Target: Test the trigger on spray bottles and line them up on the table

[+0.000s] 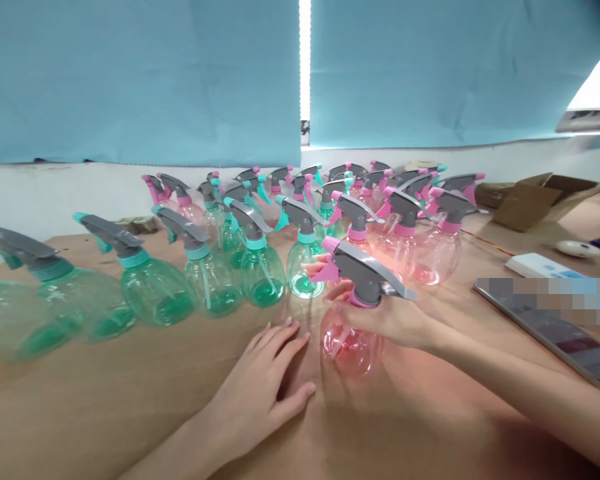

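Note:
My right hand is wrapped around a pink spray bottle just under its grey and pink trigger head. This bottle stands nearest to me, its clear round body on the table. Some of the fingers show past its left side, under the pink trigger. Flat on the tabletop, left of that bottle, lies my left hand with its fingers stretched out and nothing in it. Beyond it runs a row of green spray bottles with teal collars. More pink spray bottles stand behind my right hand.
Further pink and green bottles crowd the back of the brown table. To the right are a phone, a white power strip, a white mouse and an open cardboard box. Blue blinds hang behind.

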A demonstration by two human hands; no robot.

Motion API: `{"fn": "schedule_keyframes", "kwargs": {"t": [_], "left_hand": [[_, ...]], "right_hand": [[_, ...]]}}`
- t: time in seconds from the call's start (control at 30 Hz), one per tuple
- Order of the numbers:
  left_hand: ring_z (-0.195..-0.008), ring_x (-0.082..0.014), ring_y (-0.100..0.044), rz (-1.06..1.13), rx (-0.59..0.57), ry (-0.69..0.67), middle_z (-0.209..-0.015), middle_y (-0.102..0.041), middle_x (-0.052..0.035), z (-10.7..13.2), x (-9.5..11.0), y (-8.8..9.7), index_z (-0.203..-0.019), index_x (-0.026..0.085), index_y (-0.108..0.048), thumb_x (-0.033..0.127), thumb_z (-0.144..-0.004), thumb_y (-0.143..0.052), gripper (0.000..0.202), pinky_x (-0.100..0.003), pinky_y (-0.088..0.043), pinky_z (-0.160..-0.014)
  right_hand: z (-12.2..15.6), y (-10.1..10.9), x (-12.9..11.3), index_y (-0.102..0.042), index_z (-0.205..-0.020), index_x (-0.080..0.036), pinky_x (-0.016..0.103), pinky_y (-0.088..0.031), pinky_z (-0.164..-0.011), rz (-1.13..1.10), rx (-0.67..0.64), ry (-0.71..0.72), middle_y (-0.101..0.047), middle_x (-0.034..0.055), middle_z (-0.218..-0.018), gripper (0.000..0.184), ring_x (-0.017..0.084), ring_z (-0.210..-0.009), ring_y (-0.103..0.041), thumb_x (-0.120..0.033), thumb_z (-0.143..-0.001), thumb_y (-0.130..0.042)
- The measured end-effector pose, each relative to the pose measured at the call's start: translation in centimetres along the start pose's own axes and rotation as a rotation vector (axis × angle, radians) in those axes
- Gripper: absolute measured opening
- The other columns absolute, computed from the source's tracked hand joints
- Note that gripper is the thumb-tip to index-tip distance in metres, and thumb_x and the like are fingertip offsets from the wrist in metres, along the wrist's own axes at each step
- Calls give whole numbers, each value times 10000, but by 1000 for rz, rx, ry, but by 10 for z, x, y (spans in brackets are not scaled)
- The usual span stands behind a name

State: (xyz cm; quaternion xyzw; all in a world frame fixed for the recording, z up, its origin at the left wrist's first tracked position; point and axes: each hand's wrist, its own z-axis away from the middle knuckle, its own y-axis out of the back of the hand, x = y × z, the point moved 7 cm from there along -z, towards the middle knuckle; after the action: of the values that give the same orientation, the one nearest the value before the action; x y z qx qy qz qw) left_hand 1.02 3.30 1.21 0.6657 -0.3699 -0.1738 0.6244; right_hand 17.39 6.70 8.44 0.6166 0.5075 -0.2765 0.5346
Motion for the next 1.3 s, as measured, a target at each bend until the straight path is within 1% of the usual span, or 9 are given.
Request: {"fn": "schedule_keyframes", "kwargs": {"t": [0.1, 0.33, 0.5, 0.67, 0.77, 0.87, 0.97, 1.13, 1.3], "left_hand": [[-1321, -317, -394, -3, 16, -6, -1432, -455, -121, -1, 0, 0, -1372, 196, -445, 397, -912, -564, 516, -533, -346, -1060], [-1319, -320, -389, -18, 22, -11, -1423, -464, -125, -6, 4, -2, -1362, 178, -466, 391, -918, -555, 501, -524, -361, -1050], [-1316, -322, -394, -18, 28, -13, -1419, -467, -125, -8, 6, -2, -1350, 181, -478, 388, -918, -548, 484, -530, -359, -1051], [-1307, -322, -405, -13, 27, -42, -1405, -480, -134, -16, 15, -5, -1338, 168, -486, 387, -913, -557, 482, -533, -346, -1059], [-1299, -319, -413, 1, 24, -67, -1400, -482, -138, -26, 25, -7, -1340, 159, -481, 370, -913, -554, 482, -523, -354, -1056], [-1285, -312, -432, 22, 24, -81, -1393, -491, -130, -36, 32, -10, -1326, 168, -492, 355, -913, -553, 457, -507, -370, -1048], [-1286, -314, -434, 34, 28, -93, -1391, -495, -126, -43, 36, -12, -1292, 170, -516, 350, -913, -557, 422, -502, -379, -1043], [-1288, -315, -435, 30, 34, -92, -1392, -497, -116, -46, 35, -12, -1287, 184, -513, 340, -917, -551, 404, -511, -389, -1036], [-1296, -308, -426, 22, 52, -120, -1406, -486, -104, -43, 33, -14, -1312, 206, -494, 340, -937, -527, 400, -511, -381, -1046]], "right_hand": [[-1, 0, -4, -524, -754, -238, 278, -460, -580, 16, -7, 50, -491, -28, -682, 72, 124, -616, -473, -221, -685, -517], [1, 0, 8, -417, -648, -238, 264, -353, -512, 11, -30, 18, -377, -52, -621, 124, 114, -573, -376, -189, -661, -530], [3, 13, 11, -481, -670, -235, 265, -396, -542, 35, 2, -36, -441, -35, -629, 74, 130, -613, -435, -171, -655, -513], [8, 31, 6, -558, -732, -234, 254, -403, -534, 61, 31, 22, -542, -17, -714, 149, 119, -599, -452, -146, -630, -495], [10, 37, 8, -562, -711, -232, 257, -411, -546, 91, 58, 22, -553, -13, -729, 105, 121, -609, -444, -168, -645, -512], [9, 40, 12, -555, -686, -228, 263, -417, -560, 117, 86, -10, -544, -15, -705, 54, 128, -628, -452, -205, -639, -543], [7, 40, 16, -575, -706, -230, 257, -401, -535, 136, 89, -57, -536, -21, -669, 87, 127, -606, -451, -216, -625, -547], [6, 37, 10, -539, -654, -229, 262, -426, -562, 101, 32, 19, -553, -17, -691, 14, 125, -620, -447, -240, -660, -534], [5, 37, 8, -490, -633, -231, 241, -393, -522, 111, 5, 36, -485, -47, -609, 67, 107, -564, -416, -166, -635, -508]]}}
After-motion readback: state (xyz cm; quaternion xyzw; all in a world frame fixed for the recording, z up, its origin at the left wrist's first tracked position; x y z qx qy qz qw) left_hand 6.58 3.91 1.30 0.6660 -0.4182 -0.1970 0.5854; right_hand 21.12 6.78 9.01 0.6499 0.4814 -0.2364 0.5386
